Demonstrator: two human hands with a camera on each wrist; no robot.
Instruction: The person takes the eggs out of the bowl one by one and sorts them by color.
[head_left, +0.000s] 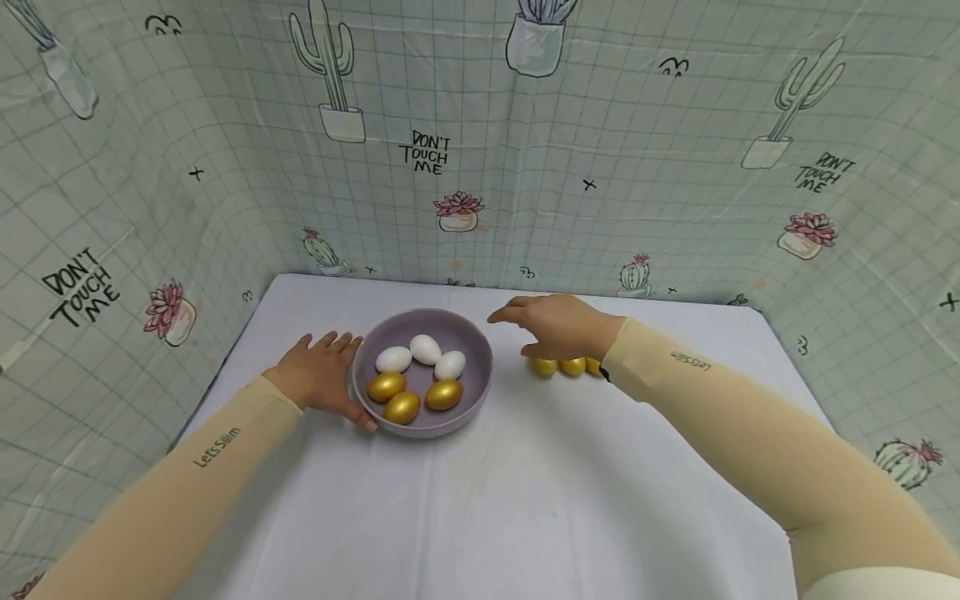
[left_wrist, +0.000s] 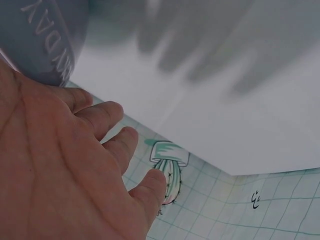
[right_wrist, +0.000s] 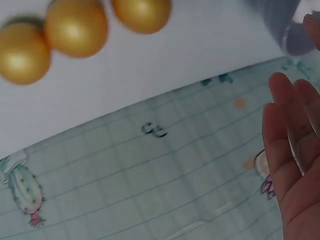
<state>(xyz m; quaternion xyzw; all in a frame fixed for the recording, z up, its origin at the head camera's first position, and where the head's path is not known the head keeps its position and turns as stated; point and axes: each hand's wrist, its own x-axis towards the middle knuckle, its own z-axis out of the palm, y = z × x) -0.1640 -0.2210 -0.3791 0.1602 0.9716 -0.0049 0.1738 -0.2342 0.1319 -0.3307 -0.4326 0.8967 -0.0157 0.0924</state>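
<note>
A round mauve bowl (head_left: 422,432) stands on the white tabletop. Inside it lie three white eggs (head_left: 425,350) towards the back and three golden eggs (head_left: 444,395) towards the front. My left hand (head_left: 318,377) rests against the bowl's left side, fingers straight and spread, thumb at the front. Raised letters show on the bowl wall (left_wrist: 45,40) in the left wrist view. To the right of the bowl, my right hand (head_left: 561,325) hovers with extended fingers and holds nothing. Beneath it sit three golden eggs (head_left: 543,367) in a row, partly hidden by the hand and sleeve; the right wrist view shows these golden eggs (right_wrist: 77,27) too.
A white cloth covers the table (head_left: 480,517). Behind and at both sides hangs a pale green gridded curtain (head_left: 517,167) printed with cacti and words. Beige sleeves (head_left: 720,417) cover both forearms.
</note>
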